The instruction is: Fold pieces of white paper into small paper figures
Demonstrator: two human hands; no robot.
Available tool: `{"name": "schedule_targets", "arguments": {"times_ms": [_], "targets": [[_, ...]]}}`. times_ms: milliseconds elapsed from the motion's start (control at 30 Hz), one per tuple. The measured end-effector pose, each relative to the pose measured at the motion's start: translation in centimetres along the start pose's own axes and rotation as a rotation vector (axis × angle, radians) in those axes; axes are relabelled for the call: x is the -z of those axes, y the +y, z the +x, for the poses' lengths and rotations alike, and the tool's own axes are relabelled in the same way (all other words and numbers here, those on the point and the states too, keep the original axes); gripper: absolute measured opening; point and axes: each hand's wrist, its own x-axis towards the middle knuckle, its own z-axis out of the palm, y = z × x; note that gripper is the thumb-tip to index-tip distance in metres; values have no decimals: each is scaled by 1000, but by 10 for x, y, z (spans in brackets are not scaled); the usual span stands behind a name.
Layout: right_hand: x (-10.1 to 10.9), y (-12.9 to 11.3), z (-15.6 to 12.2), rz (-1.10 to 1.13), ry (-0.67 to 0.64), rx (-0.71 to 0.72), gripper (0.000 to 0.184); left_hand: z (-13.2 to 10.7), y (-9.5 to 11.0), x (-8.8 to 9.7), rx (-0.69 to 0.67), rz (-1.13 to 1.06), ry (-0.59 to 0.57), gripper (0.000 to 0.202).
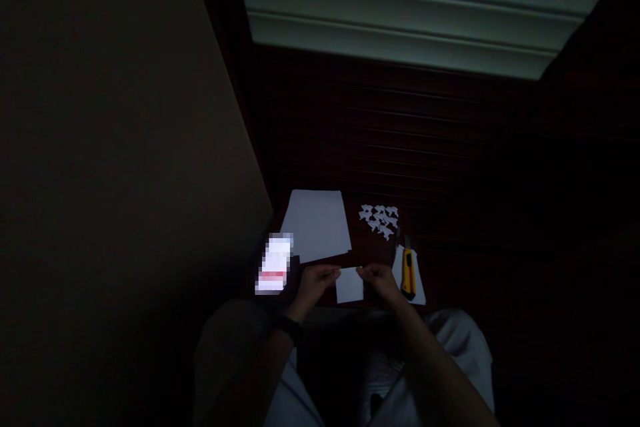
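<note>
A small white square of paper (349, 286) is held at the front edge of the dark table. My left hand (318, 278) pinches its upper left corner, and my right hand (381, 279) pinches the upper right corner. Both hands are closed, with the paper stretched flat between them. Beyond my left hand lie large white sheets of paper (319, 223). To the right of my right hand, a yellow utility knife (409, 272) rests on smaller white paper (421, 288).
Several small folded white paper pieces (379, 219) are clustered at the table's back right. A lit phone screen (274, 264), blurred out, stands at the left edge. A wall (150, 113) rises on the left, and a slatted panel (400, 13) is behind. The room is dim.
</note>
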Motion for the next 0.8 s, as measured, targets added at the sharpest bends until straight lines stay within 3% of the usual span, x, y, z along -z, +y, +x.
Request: {"name": "schedule_targets", "arguments": {"times_ms": [200, 400, 800], "targets": [[1, 3, 2, -78, 36, 38, 35, -1, 1, -1, 1, -13, 12, 34], [3, 0, 0, -111, -111, -6, 37, -2, 3, -1, -2, -14, 37, 33], [1, -8, -3, -94, -128, -33, 38, -4, 10, -2, 50, -52, 47, 37]]}}
